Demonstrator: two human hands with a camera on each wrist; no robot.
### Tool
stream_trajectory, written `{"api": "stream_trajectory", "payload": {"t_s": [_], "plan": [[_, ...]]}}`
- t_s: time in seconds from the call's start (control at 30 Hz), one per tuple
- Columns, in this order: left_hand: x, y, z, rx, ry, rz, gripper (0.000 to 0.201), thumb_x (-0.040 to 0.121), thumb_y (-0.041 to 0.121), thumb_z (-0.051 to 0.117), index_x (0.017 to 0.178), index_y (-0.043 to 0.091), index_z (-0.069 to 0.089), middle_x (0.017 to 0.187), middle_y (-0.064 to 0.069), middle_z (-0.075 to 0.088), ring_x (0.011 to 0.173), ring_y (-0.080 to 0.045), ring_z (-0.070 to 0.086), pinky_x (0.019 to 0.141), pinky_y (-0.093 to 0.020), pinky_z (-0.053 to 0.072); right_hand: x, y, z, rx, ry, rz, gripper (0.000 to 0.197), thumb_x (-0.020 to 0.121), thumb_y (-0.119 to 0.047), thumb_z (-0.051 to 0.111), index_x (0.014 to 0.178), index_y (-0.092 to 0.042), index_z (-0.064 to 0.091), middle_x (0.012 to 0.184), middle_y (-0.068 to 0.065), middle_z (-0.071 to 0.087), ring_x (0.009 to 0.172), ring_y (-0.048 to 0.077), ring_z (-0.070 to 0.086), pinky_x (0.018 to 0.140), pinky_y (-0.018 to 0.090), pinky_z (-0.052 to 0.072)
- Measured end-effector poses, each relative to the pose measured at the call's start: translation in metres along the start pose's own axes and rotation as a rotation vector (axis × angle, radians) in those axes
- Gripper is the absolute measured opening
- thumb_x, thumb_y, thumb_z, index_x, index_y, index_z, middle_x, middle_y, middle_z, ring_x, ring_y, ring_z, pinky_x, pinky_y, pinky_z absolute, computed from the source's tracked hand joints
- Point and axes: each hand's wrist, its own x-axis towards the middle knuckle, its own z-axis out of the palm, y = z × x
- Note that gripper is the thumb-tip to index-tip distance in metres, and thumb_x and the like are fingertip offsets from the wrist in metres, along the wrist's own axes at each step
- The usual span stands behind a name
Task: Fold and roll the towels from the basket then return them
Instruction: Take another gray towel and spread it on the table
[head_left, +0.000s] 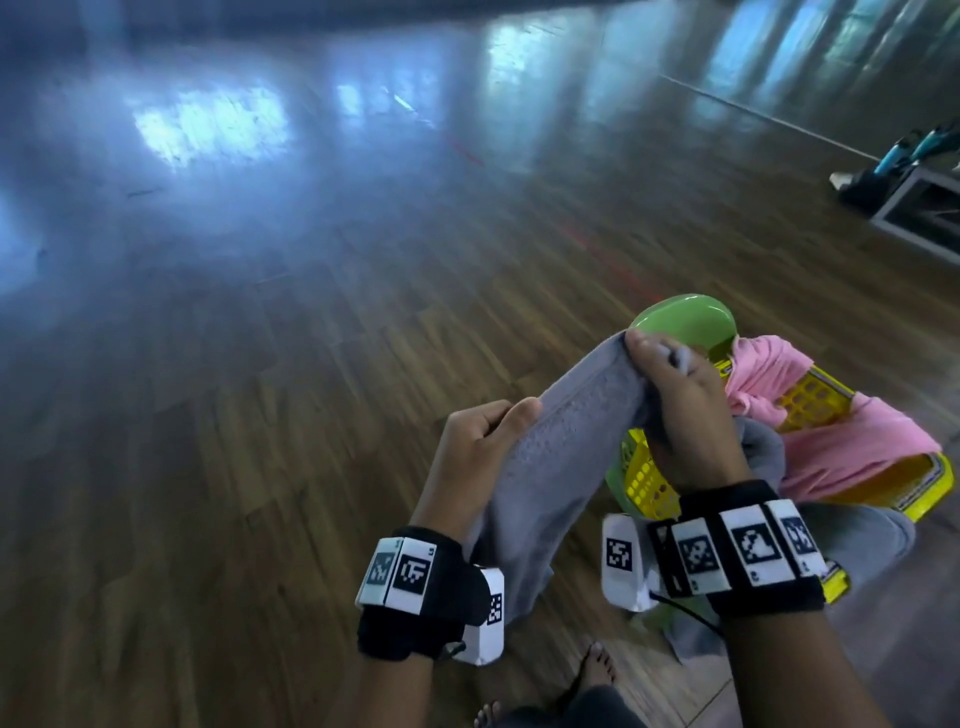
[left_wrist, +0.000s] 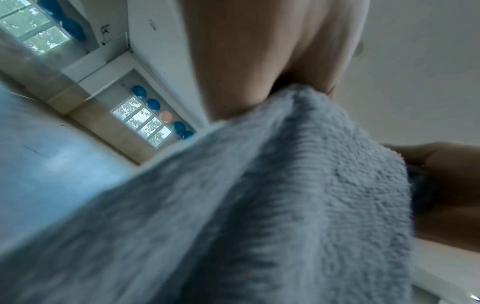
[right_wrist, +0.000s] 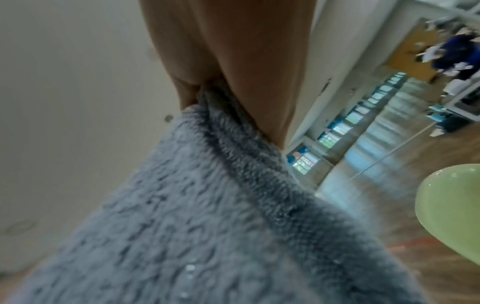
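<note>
A grey towel (head_left: 561, 447) hangs in the air between both hands, above the wooden floor. My left hand (head_left: 488, 431) pinches its lower left edge between thumb and curled fingers. My right hand (head_left: 670, 384) grips the top end, higher up and to the right. In the left wrist view the grey towel (left_wrist: 285, 205) fills the frame below the fingers (left_wrist: 233, 61). In the right wrist view the grey towel (right_wrist: 207, 216) is clamped between the fingers (right_wrist: 233, 61). A yellow basket (head_left: 810, 400) with a green rim lies tipped to the right, with a pink towel (head_left: 841, 421) draped over it.
Another grey cloth (head_left: 857, 535) lies by the basket at the right. The person's bare feet (head_left: 597, 670) show at the bottom. A white frame with bags and bottles (head_left: 914, 176) stands far right. Bare wooden floor (head_left: 260, 364) stretches to the left and ahead.
</note>
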Motion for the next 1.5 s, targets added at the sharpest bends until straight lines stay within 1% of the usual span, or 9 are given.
{"api": "stream_trajectory", "payload": {"t_s": [0.13, 0.2, 0.47, 0.63, 0.87, 1.0, 1.1, 1.33, 1.5], "plan": [[0.010, 0.011, -0.003, -0.030, 0.051, 0.072, 0.039, 0.093, 0.025, 0.061, 0.056, 0.012, 0.054, 0.051, 0.010, 0.048, 0.051, -0.001, 0.043, 0.051, -0.015, 0.037, -0.019, 0.008, 0.014, -0.312, -0.319, 0.101, 0.026, 0.084, -0.024, 0.074, 0.089, 0.001, 0.072, 0.084, 0.009, 0.072, 0.080, 0.012, 0.061, 0.072, 0.025, 0.050], [0.014, 0.016, -0.001, -0.037, 0.015, 0.067, 0.035, 0.092, 0.025, 0.062, 0.060, 0.011, 0.061, 0.054, 0.008, 0.056, 0.054, -0.001, 0.051, 0.054, -0.016, 0.041, -0.024, 0.011, 0.017, -0.303, -0.424, 0.132, 0.023, 0.086, -0.021, 0.072, 0.083, 0.002, 0.069, 0.079, 0.011, 0.067, 0.077, 0.016, 0.059, 0.070, 0.030, 0.047], [0.008, 0.011, -0.005, -0.011, 0.019, 0.072, 0.046, 0.093, 0.029, 0.059, 0.051, 0.021, 0.045, 0.052, 0.013, 0.037, 0.052, -0.004, 0.033, 0.050, -0.018, 0.031, -0.001, 0.000, -0.007, -0.179, -0.226, -0.010, 0.040, 0.080, -0.055, 0.069, 0.088, -0.016, 0.067, 0.090, 0.008, 0.064, 0.091, 0.021, 0.058, 0.087, 0.046, 0.044], [0.014, 0.015, -0.001, -0.011, 0.023, 0.073, 0.040, 0.091, 0.026, 0.063, 0.058, 0.005, 0.056, 0.050, 0.010, 0.049, 0.051, -0.002, 0.043, 0.051, -0.016, 0.038, -0.024, 0.007, 0.016, -0.388, -0.495, 0.086, 0.018, 0.083, -0.027, 0.072, 0.085, -0.009, 0.071, 0.082, 0.014, 0.069, 0.079, 0.013, 0.061, 0.075, 0.030, 0.049], [0.005, 0.012, -0.011, 0.012, -0.001, 0.033, 0.050, 0.092, 0.034, 0.061, 0.057, 0.005, 0.040, 0.056, 0.000, 0.033, 0.054, -0.012, 0.029, 0.048, -0.024, 0.028, -0.003, -0.011, -0.014, -0.129, -0.224, -0.013, 0.012, 0.091, -0.021, 0.064, 0.085, -0.011, 0.066, 0.080, 0.008, 0.063, 0.080, 0.021, 0.057, 0.076, 0.038, 0.044], [0.009, 0.019, -0.002, -0.021, 0.042, 0.062, 0.044, 0.092, 0.024, 0.062, 0.056, 0.009, 0.042, 0.051, 0.008, 0.035, 0.050, -0.003, 0.033, 0.047, -0.015, 0.032, -0.016, 0.002, 0.008, -0.280, -0.382, 0.062, 0.018, 0.086, -0.023, 0.069, 0.097, -0.009, 0.073, 0.095, 0.006, 0.074, 0.088, 0.013, 0.065, 0.081, 0.029, 0.052], [0.011, 0.018, 0.001, -0.021, 0.029, 0.053, 0.042, 0.092, 0.024, 0.063, 0.056, 0.005, 0.051, 0.050, 0.008, 0.045, 0.050, -0.002, 0.040, 0.048, -0.015, 0.036, -0.025, 0.009, 0.015, -0.319, -0.439, 0.078, 0.015, 0.086, -0.015, 0.073, 0.087, -0.001, 0.069, 0.084, 0.012, 0.070, 0.079, 0.017, 0.063, 0.076, 0.036, 0.051], [0.008, 0.005, -0.010, 0.122, -0.003, 0.069, 0.047, 0.091, 0.037, 0.061, 0.057, 0.008, 0.046, 0.055, 0.002, 0.036, 0.054, -0.010, 0.032, 0.049, -0.020, 0.029, -0.003, -0.008, -0.022, -0.107, -0.141, -0.004, 0.025, 0.083, -0.032, 0.073, 0.088, -0.009, 0.065, 0.084, 0.011, 0.063, 0.083, 0.024, 0.059, 0.080, 0.043, 0.045], [0.017, 0.011, 0.001, 0.063, -0.006, 0.094, 0.043, 0.091, 0.029, 0.063, 0.054, 0.012, 0.050, 0.053, 0.007, 0.042, 0.054, -0.005, 0.038, 0.052, -0.019, 0.035, -0.026, 0.005, 0.008, -0.342, -0.409, 0.094, 0.018, 0.085, -0.023, 0.074, 0.095, -0.009, 0.074, 0.093, 0.010, 0.074, 0.086, 0.014, 0.067, 0.080, 0.032, 0.054]]}}
